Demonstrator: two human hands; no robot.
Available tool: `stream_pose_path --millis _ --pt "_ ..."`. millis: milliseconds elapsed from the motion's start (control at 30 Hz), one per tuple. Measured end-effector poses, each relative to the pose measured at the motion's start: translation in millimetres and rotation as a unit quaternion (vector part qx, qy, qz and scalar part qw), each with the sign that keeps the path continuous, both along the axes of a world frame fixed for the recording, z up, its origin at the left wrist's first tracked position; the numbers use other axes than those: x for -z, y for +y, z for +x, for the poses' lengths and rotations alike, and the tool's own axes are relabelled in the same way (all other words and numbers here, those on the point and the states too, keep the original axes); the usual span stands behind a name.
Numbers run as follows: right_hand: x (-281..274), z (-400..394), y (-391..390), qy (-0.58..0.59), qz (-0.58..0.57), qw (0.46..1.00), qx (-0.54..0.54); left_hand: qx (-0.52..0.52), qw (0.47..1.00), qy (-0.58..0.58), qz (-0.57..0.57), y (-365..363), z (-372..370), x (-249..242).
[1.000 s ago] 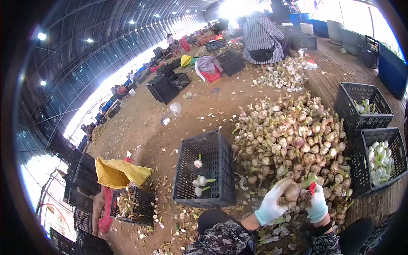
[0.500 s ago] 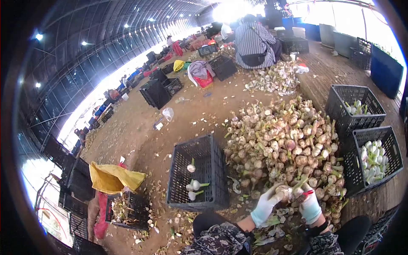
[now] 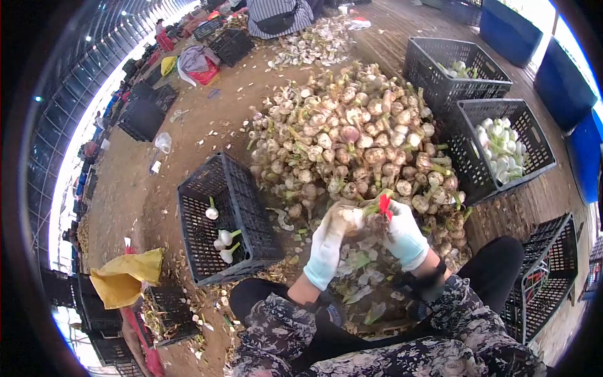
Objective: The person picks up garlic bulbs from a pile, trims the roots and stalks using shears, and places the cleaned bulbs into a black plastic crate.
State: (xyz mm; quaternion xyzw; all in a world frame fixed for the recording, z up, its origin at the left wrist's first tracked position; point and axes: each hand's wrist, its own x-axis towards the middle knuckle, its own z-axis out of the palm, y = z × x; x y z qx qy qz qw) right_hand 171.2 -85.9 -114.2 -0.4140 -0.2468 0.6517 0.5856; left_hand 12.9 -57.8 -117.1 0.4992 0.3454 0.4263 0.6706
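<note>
My left hand [image 3: 328, 242], in a white and pale-blue glove, is closed around a garlic bulb [image 3: 349, 217] in front of me. My right hand [image 3: 403, 234], gloved alike, is closed against the bulb's other side, by its green stem and some brownish fibres. A small red item [image 3: 385, 206] shows at the right thumb and fingers; its kind cannot be made out. Just beyond both hands rises a big heap of untrimmed garlic [image 3: 352, 138]. Loose peeled skins [image 3: 358, 276] lie on the ground below.
To the left stands a black crate [image 3: 257, 242] with a few white bulbs. At right are a crate of cleaned garlic [image 3: 468, 151], another crate [image 3: 421, 72] behind it and one [image 3: 549, 283] by my knee. A yellow sack [image 3: 125, 276] lies at lower left; a person [image 3: 276, 16] sits beyond the heap.
The view has tilted down and turned right, so the scene shifts left and up. My hands have brought the bulb nearer my body, and both stay closed at it.
</note>
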Motion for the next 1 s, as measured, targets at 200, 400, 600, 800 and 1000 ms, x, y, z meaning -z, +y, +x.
stream_pose_path --millis 200,400,600,800,1000 --pt "2 -10 -3 -0.230 0.200 0.951 0.051 -0.039 0.996 -0.081 -0.026 2 -4 -1" --pt "-14 12 -1 -0.428 0.272 0.862 -0.012 0.105 0.960 -0.142 -0.219 7 -11 -6" --pt "-7 5 -1 -0.422 0.244 0.872 0.043 -0.021 0.997 0.074 0.025 0 -2 8" --pt "-12 19 -8 -0.427 0.300 0.853 0.002 0.074 0.996 0.042 -0.016 4 -14 -12" --pt "34 37 -15 0.374 0.054 0.915 -0.138 0.203 0.952 -0.117 -0.198 3 -20 -11"
